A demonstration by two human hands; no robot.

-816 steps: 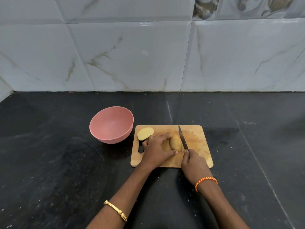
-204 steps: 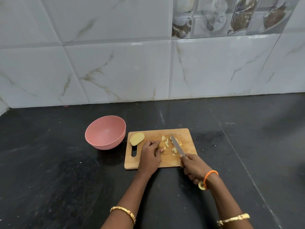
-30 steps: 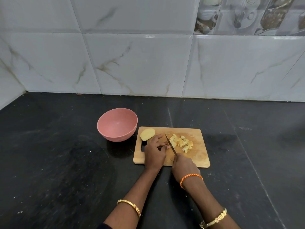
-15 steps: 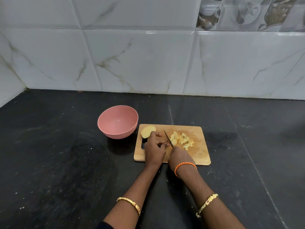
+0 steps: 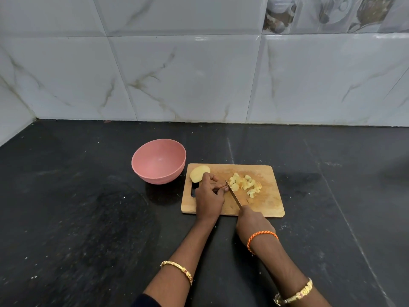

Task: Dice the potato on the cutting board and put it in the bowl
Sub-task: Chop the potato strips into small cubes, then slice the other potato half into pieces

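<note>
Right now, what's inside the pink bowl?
Nothing shows inside the pink bowl; its near inner wall is hidden by the rim. The diced pieces and the uncut potato half lie on the cutting board.

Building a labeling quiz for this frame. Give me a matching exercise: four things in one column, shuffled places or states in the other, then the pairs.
Things:
1. pink bowl
2. potato half
3. diced potato
4. knife

Places or states:
A. heaped near the middle of the cutting board
B. held in the right hand, blade angled over the board
C. on the counter left of the board, nothing in it
D. uncut, at the board's far left corner, by the left hand

Pairs: 1-C, 2-D, 3-A, 4-B
</note>
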